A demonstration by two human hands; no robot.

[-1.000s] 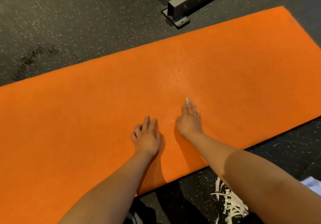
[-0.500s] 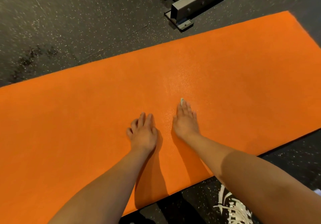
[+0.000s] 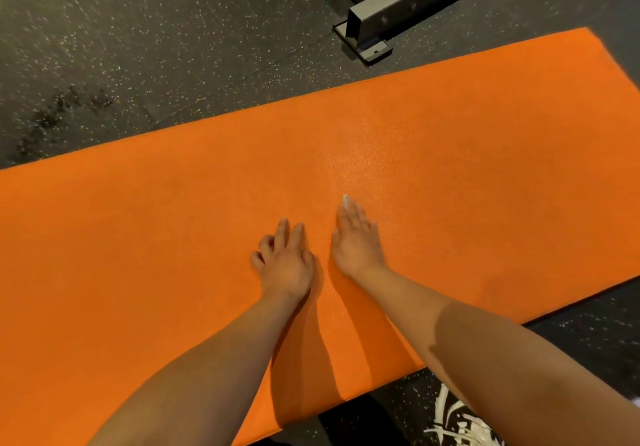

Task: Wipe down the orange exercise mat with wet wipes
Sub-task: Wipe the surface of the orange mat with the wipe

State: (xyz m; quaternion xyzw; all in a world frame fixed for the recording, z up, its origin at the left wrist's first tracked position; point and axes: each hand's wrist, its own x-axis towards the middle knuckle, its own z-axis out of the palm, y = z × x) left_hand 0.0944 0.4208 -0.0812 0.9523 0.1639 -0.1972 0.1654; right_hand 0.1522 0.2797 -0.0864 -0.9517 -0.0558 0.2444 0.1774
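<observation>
Two hands rest on the mat (image 3: 467, 155), which lies on the floor (image 3: 138, 30). The left hand (image 3: 285, 267) has loosely bent outer fingers and holds nothing. The right hand (image 3: 356, 241) presses with straight, close fingers, a pale scrap (image 3: 345, 199) at their tips.

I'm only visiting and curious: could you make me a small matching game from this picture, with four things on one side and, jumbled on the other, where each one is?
Things:
1. orange mat
2. grey metal beam
3. shoe
4. dark blotches

Places:
A. on the floor, far left, beyond the mat
B. bottom right, at the mat's near edge
C. under the left hand and right hand
D. on the floor at the top, just past the mat's far edge

Pairs: 1-C, 2-D, 3-B, 4-A
</observation>
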